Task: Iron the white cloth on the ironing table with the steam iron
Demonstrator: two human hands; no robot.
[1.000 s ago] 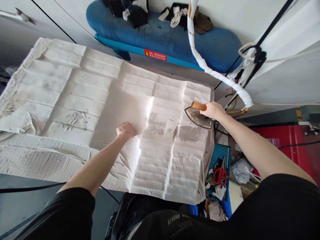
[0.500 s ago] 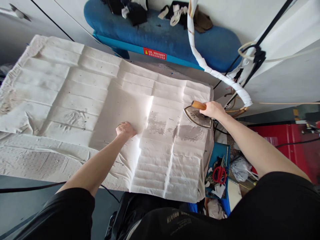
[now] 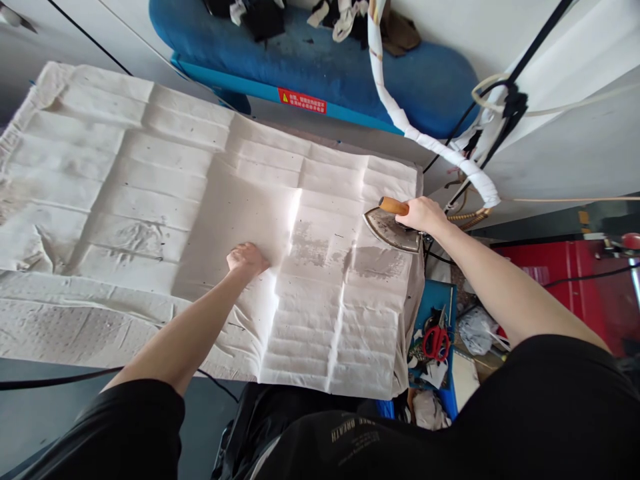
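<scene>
A large creased white cloth lies spread over a padded table. My left hand rests on the cloth near its middle, fingers curled under and pressing down; whether it pinches the fabric is hidden. My right hand is closed round the wooden handle of a metal iron, which sits on the cloth's right edge. Damp grey patches mark the cloth just in front of the iron.
A white-wrapped hose and black cords hang down to the iron. A blue padded board with dark scraps stands behind. Red scissors lie in a cluttered blue tray at the right. A black cable crosses the lower left.
The view has shifted slightly, so everything sits a little lower-left in frame. Both hands and the iron keep their places on the cloth.
</scene>
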